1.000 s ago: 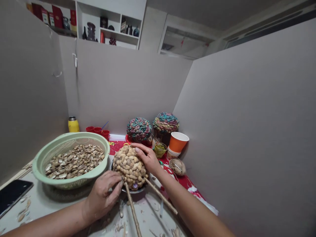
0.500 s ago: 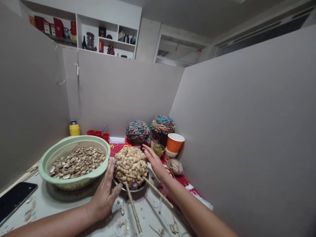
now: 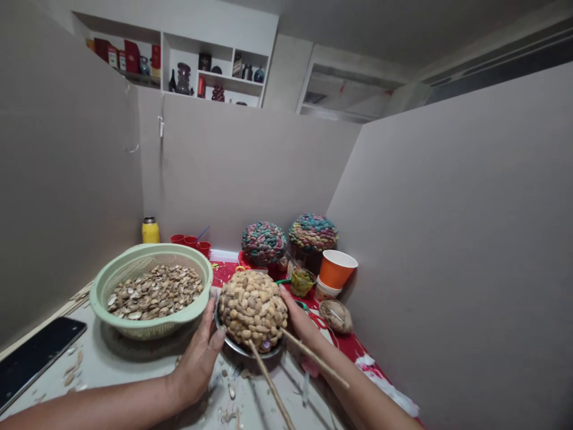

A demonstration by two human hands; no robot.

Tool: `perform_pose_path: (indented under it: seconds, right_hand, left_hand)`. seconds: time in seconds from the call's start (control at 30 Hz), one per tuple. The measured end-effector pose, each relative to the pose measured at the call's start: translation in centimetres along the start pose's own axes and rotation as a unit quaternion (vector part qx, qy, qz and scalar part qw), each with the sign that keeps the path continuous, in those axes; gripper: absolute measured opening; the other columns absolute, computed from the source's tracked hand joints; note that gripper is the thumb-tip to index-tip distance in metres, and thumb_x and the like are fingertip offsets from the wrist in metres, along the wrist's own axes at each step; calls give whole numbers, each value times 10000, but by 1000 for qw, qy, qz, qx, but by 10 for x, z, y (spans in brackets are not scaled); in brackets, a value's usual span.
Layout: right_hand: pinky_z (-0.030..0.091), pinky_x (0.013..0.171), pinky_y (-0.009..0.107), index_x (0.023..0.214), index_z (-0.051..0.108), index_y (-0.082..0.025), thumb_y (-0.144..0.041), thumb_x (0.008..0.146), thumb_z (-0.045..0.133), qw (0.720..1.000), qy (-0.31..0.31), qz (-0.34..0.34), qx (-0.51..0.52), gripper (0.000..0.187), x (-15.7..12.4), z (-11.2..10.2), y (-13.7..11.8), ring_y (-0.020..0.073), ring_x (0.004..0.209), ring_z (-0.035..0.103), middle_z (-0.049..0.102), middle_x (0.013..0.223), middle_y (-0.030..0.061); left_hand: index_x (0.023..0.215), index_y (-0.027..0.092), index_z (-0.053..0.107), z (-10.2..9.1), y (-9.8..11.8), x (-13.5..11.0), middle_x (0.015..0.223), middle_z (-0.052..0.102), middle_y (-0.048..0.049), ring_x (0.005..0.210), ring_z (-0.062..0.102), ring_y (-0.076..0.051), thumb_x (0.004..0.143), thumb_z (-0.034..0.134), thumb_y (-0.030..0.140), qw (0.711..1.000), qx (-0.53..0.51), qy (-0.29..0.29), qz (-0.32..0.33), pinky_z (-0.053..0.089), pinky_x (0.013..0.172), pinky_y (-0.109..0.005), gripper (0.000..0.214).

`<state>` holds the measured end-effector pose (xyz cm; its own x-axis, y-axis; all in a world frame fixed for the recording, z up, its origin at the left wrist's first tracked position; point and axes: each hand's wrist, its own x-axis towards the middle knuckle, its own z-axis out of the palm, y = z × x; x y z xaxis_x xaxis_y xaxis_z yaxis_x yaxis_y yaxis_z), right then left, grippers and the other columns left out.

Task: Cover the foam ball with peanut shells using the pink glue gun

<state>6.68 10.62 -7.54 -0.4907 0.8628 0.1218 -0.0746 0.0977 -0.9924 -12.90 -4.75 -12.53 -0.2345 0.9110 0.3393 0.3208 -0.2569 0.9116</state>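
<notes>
A round ball covered in peanuts in their shells [image 3: 253,307] rests in a shallow metal bowl [image 3: 239,348]. Two thin sticks [image 3: 271,382] jut from its near side toward me. My left hand [image 3: 203,346] cups the left side of the bowl, its fingers along the rim and the thumb at the front. Against the ball's right side lies my right hand [image 3: 299,316], the fingers curving behind it with their tips partly hidden. A small purple spot shows low on the ball's front.
Left stands a green colander [image 3: 101,301] full of shells, with a phone [image 3: 40,358] nearer me. Behind are two coloured woven-looking balls [image 3: 264,242], red cups [image 3: 190,240] and a yellow bottle [image 3: 151,232]. An orange paper cup [image 3: 335,272] and a wrapped bundle [image 3: 335,315] sit right. Grey partitions enclose the table.
My right hand has come in from beside the ball to rest against it. The ball and its sticks look turned slightly to the right. The whole view has shifted a little.
</notes>
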Motion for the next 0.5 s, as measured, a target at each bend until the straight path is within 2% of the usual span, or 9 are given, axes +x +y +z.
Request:
perform_pose_path:
  seconds: [0.2,0.4,0.5]
  right_hand:
    - [326,1161,490,1211,692,-279,-672,896,485,999,4,25,31,545,-5,0,6,265,1323,515,691,1251,25]
    - [233,1198,510,1220,681,-260,-654,866,555,999,32,11,42,544,1,0,4,250,1392,431,665,1295,23]
    - [270,1183,514,1165,709,-260,-656,851,575,999,30,12,36,522,4,0,2,265,1358,476,665,1295,37]
  left_hand:
    - [1580,194,158,-2,15,4,1660,170,-113,1524,139,-274,978,366,564,1000,-8,-4,4,100,1241,-491,736]
    - [1587,196,108,-3,11,7,1667,129,-110,1531,88,-266,980,322,580,1000,1,-12,-21,53,1236,-506,749]
    - [1586,180,112,-3,12,9,1669,112,-108,1532,73,-270,975,322,590,1000,10,-22,-18,48,1234,-511,766]
